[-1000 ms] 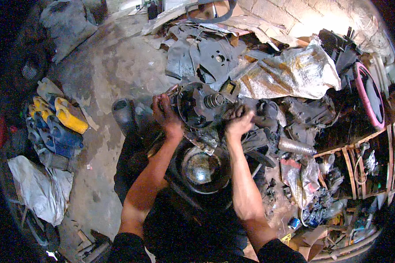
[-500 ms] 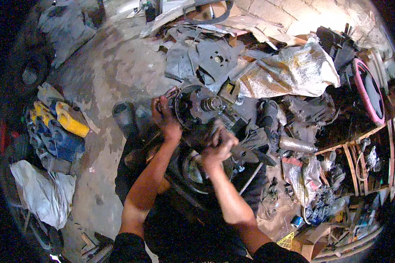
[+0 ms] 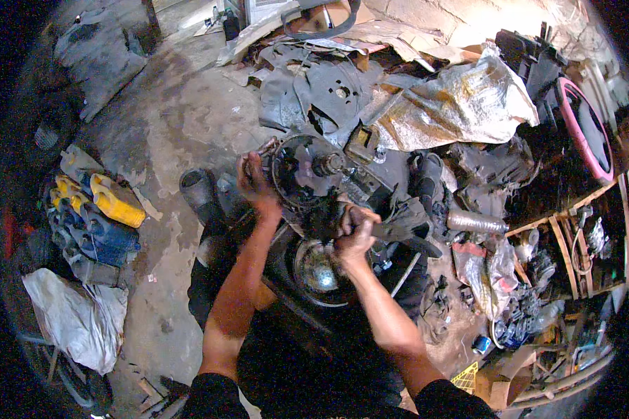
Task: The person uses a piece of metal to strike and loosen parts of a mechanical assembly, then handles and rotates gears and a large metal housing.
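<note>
Between my hands a round, greasy metal housing (image 3: 305, 172) stands tilted, its dark hollow side showing, with a ribbed shaft end (image 3: 330, 165) sticking out of it. My left hand (image 3: 260, 190) grips the housing's left rim, fingers curled around its edge. At the near right side of the housing, my right hand (image 3: 354, 232) is closed in a fist; a dark mass shows beside its fingers, but what it holds is hidden. Just below sits a round metal bowl-like part (image 3: 317, 269), shiny inside, between my legs.
Flat black sheet parts (image 3: 314, 91) and a stained silvery sack (image 3: 461, 105) lie beyond the housing. To the left are yellow and blue jugs (image 3: 115, 201) and a white sack (image 3: 77, 314). A pink-rimmed wheel-like ring (image 3: 586, 131) and a wooden rack (image 3: 569, 255) stand right.
My right hand has shifted slightly right and down, uncovering more of the shiny bowl-like part. My left hand stays on the housing's rim. The whole view has tilted a little.
</note>
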The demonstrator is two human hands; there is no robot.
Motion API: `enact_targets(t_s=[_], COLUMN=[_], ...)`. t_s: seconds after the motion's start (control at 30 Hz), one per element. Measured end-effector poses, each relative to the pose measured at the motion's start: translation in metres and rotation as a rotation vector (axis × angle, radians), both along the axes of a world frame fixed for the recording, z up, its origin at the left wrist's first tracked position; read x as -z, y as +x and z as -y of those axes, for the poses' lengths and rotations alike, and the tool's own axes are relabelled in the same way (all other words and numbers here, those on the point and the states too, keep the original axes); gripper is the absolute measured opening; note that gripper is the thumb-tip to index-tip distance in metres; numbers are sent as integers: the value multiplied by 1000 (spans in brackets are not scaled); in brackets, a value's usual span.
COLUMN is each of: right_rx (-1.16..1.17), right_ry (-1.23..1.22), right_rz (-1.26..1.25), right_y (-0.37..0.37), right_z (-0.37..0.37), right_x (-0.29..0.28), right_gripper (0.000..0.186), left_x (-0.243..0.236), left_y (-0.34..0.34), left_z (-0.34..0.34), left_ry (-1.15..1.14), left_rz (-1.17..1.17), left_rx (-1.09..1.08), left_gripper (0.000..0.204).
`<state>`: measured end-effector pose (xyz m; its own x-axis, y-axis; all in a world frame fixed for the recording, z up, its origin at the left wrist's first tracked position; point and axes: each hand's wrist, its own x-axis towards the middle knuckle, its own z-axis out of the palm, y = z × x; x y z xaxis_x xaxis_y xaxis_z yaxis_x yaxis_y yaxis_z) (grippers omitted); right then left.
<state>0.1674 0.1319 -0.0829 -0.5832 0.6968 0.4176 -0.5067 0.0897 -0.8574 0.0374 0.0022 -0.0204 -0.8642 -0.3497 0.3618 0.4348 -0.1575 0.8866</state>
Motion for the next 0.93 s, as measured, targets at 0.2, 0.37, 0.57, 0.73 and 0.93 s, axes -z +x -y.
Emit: enact_targets(t_s=[0.2,0.37,0.57,0.73,0.93], right_rx=[170,230,393,327,82], right_ry=[-128,-13,5,-244,152], right_rz=[-40,3,200,-43,215], right_y=[-20,-32,-9,-59,-7], right_z=[-44,31,28,-6,30], right_x=[-120,-53,-90,-66,-29], right_gripper=[52,31,40,29,47], left_x=[-5,-19,-10,-18,-4], left_y=[-13,-10,-13,-1,-12], left_z=[23,18,19,10,19], left_ry=[-108,275,88,255,65], left_rz=[-95,115,75,119,69], left_rx=[46,271,146,258,199], left_gripper=[24,21,22,23,25])
